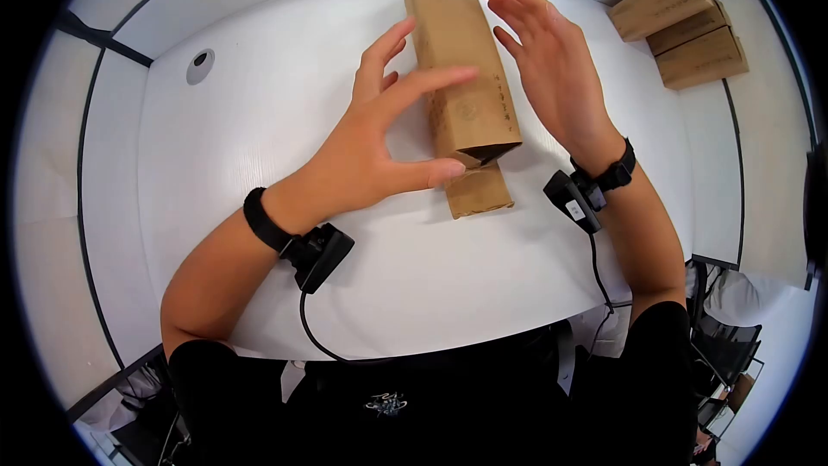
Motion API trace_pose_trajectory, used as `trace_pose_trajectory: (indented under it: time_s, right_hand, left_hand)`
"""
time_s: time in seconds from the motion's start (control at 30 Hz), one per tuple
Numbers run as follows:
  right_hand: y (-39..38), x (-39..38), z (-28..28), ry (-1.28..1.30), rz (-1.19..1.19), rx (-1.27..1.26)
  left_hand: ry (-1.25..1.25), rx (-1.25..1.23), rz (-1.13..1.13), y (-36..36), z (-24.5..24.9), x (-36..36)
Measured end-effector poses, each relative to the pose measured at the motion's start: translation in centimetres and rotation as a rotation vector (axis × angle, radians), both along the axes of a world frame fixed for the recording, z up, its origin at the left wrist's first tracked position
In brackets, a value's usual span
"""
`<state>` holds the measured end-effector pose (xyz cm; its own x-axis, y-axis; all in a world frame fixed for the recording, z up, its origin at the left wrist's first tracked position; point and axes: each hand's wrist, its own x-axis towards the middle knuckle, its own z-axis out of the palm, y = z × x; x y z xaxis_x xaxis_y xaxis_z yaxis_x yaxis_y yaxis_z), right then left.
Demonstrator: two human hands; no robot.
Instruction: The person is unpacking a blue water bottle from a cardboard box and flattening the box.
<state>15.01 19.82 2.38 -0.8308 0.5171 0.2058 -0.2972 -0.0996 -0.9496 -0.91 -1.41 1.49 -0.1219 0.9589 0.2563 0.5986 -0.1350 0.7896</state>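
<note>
A long brown cardboard box (461, 43) lies on the white table, with handwriting on its top. Its near end is partly open, and a flap (479, 194) hangs out toward me; the inside is dark and I cannot see what it holds. Over the box's left side and near end is my left hand (388, 121), fingers spread and thumb close to the open end. To the right of the box I hold my right hand (552, 60) up, fingers extended and apart from the cardboard. Both wrists carry black straps with small wired devices.
More brown cardboard boxes (681, 26) are stacked in the far right corner. A round cable hole (200, 66) is set in the table (259, 121) at the far left. Low white partitions enclose the sides and back. Black cables run from both wrists toward my body.
</note>
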Motion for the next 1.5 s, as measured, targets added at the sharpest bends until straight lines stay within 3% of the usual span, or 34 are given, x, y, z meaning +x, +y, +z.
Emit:
trace_pose_trajectory:
  time_s: [0.1, 0.13, 0.17, 0.23, 0.3, 0.4, 0.57, 0.73, 0.97, 1.03, 1.17, 1.23, 1.33, 1.37, 1.43, 1.5]
  right_hand:
    - [-1.3, -0.4, -1.8, -0.073, 0.153, -0.202]
    - [-1.6, -0.1, -1.9, -0.119, 0.141, -0.059]
    - [-1.8, 0.1, -2.3, -0.125, 0.137, -0.075]
    - [-1.8, 0.3, -2.8, -0.176, 0.112, 0.451]
    - [-2.2, 0.7, -3.0, -0.176, 0.164, 0.374]
    - [-2.3, 0.8, -3.3, -0.053, 0.138, 0.621]
    - [-2.3, 0.8, -3.6, -0.025, 0.192, 0.780]
    - [-2.1, 0.8, -3.7, -0.008, 0.226, 0.859]
    - [-1.9, 0.9, -4.1, 0.002, 0.252, 0.906]
    - [-2.0, 0.8, -4.2, 0.003, 0.259, 0.915]
    - [-2.1, 0.6, -4.1, 0.008, 0.274, 0.923]
    - [-2.2, 0.7, -3.9, 0.010, 0.284, 0.924]
    - [-2.1, 0.6, -4.4, 0.009, 0.292, 0.923]
    - [-2.3, 0.7, -4.7, 0.009, 0.292, 0.917]
    - [-2.1, 0.1, -6.2, 0.026, 0.262, 0.952]
    - [-2.0, 0.0, -6.6, 0.043, 0.229, 0.988]
  left_hand:
    - [0.020, -0.038, 0.041, 0.0, 0.1, 0.1]
    - [-0.023, -0.058, 0.080, 0.3, 0.2, 0.3]
    - [-0.030, -0.072, 0.075, 0.4, -0.1, 0.2]
    - [-0.141, -0.003, 0.058, 0.8, -0.7, -0.2]
    - [-0.118, -0.016, 0.044, 0.8, -0.6, -0.6]
    - [-0.113, -0.018, 0.038, 0.9, -0.7, -0.7]
    - [-0.110, -0.010, 0.029, 0.8, -1.1, -0.9]
    - [-0.286, 0.050, 0.068, 1.3, -1.3, 0.4]
    - [-0.158, 0.018, 0.057, 1.4, -0.6, 0.3]
    - [-0.322, 0.050, 0.085, 1.8, 0.4, 1.2]
    - [-0.233, 0.040, 0.082, 1.7, 0.5, 1.3]
    - [-0.041, -0.055, 0.146, 2.1, 1.9, 2.8]
    - [-0.023, -0.079, 0.137, 2.3, 2.7, 3.3]
    - [-0.019, -0.081, 0.141, 2.1, 1.6, 2.1]
    - [0.047, 0.043, -0.083, 1.4, -1.2, -0.9]
    - [-0.016, 0.010, -0.065, 0.8, -1.7, -1.1]
